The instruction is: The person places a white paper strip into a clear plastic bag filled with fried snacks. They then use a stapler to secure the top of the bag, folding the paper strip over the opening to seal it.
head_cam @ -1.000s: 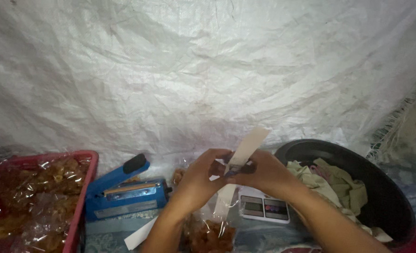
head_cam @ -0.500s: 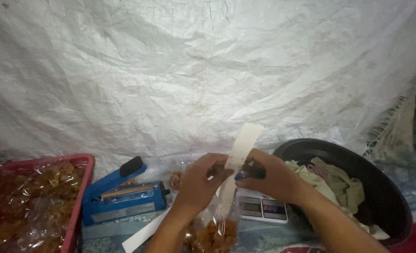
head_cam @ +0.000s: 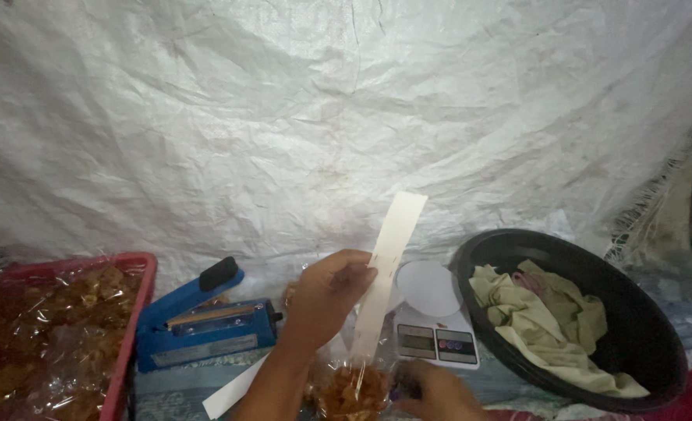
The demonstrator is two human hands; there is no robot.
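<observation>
My left hand (head_cam: 326, 296) holds a long white paper strip (head_cam: 389, 265) upright by its middle, its lower end reaching into a clear plastic bag of brown fried snacks (head_cam: 350, 390). My right hand (head_cam: 439, 394) is low at the bottom edge, gripping the side of that bag. Just behind the strip stands a small white digital kitchen scale (head_cam: 431, 316).
A blue heat sealer (head_cam: 201, 323) lies to the left, with another white strip (head_cam: 233, 394) below it. A red tray (head_cam: 131, 312) full of bagged snacks is at far left. A black basin (head_cam: 642, 312) holding pale green cloth (head_cam: 548, 312) sits at right. White woven sheeting hangs behind.
My right hand has let go of the strip and dropped down to the bag. My left hand now holds the strip alone, more upright.
</observation>
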